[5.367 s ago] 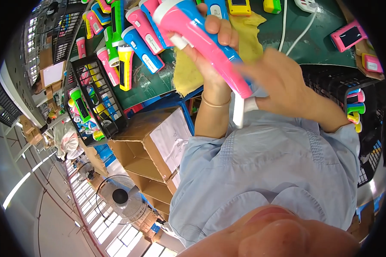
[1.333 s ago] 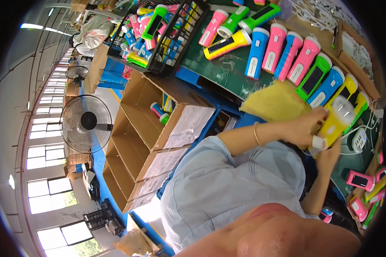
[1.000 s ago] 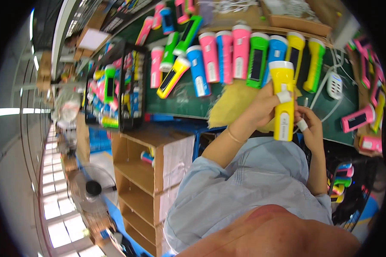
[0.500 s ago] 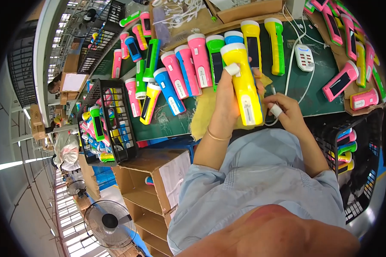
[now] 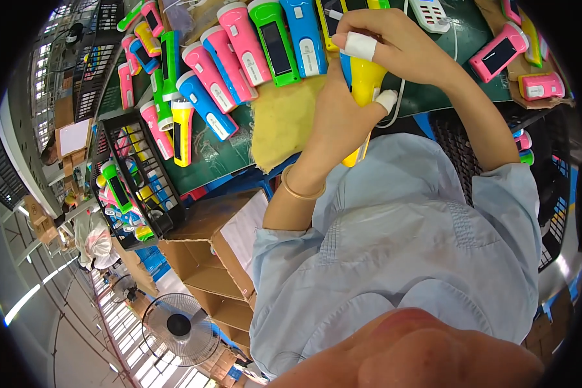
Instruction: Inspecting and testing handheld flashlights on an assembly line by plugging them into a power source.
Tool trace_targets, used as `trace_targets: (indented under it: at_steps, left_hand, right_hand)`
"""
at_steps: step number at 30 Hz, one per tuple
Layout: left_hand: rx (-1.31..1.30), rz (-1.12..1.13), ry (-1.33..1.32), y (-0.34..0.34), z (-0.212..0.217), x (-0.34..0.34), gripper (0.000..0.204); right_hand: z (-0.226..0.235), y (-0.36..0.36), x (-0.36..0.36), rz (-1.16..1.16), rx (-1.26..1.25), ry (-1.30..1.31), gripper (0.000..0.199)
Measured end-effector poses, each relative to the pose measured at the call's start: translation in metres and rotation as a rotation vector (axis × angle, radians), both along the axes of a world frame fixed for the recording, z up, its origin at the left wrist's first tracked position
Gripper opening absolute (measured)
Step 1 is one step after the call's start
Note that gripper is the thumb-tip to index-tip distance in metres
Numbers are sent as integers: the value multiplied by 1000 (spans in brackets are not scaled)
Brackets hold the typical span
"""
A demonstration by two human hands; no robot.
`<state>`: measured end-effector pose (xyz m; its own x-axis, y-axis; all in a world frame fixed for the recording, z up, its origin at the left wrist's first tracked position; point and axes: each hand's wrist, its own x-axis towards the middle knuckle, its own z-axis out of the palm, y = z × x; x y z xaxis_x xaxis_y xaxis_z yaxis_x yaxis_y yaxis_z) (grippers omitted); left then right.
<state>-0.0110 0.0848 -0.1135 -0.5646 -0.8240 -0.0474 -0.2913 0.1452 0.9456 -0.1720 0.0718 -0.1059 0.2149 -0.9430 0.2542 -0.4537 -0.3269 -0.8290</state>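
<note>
A yellow flashlight [image 5: 366, 76] with a blue side strip is held in front of me, my left hand [image 5: 343, 116] wrapped round its body. The flashlight's upper end is covered by my right hand [image 5: 401, 45], which reaches across it with fingers closed. At the right fingertips a thin white cable plug [image 5: 334, 13] shows, apparently pinched there. White tape covers both thumbs. Behind my hands stand upright flashlights, among them a blue one [image 5: 304, 39], a green one [image 5: 275, 42] and a pink one [image 5: 244, 44]. A yellow cloth [image 5: 281, 123] lies beside my left forearm.
More flashlights lie left on the green table [image 5: 204, 155]. A black crate [image 5: 158, 168] of flashlights stands at the left edge, a cardboard shelf box [image 5: 204, 258] below it. A white multi-port charger [image 5: 430, 14] sits at the back right, near a pink flashlight [image 5: 499, 52].
My head view has shifted, moving the table upward and left. My right hand has come from beside the flashlight to over its upper end. The flashlight has turned, showing its blue side.
</note>
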Motion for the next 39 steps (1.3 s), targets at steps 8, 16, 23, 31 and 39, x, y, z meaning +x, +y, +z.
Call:
trace_targets:
  at_steps: [8, 16, 23, 31, 39]
  left_hand:
    - [-1, 15, -38, 13, -10, 1, 54]
    - [-14, 15, 174, 6, -12, 6, 58]
    - [-347, -82, 292, 10, -22, 22, 66]
    - [-312, 27, 225, 17, -43, 18, 68]
    - [-343, 73, 153, 17, -39, 17, 61]
  right_hand:
    - [-19, 5, 6, 129, 26, -198, 16]
    - [2, 20, 7, 60, -205, -178, 47]
    - [21, 47, 14, 66, -164, -202, 83]
    - [36, 57, 34, -169, -478, 99, 66]
    - [29, 51, 30, -89, -503, 39, 64]
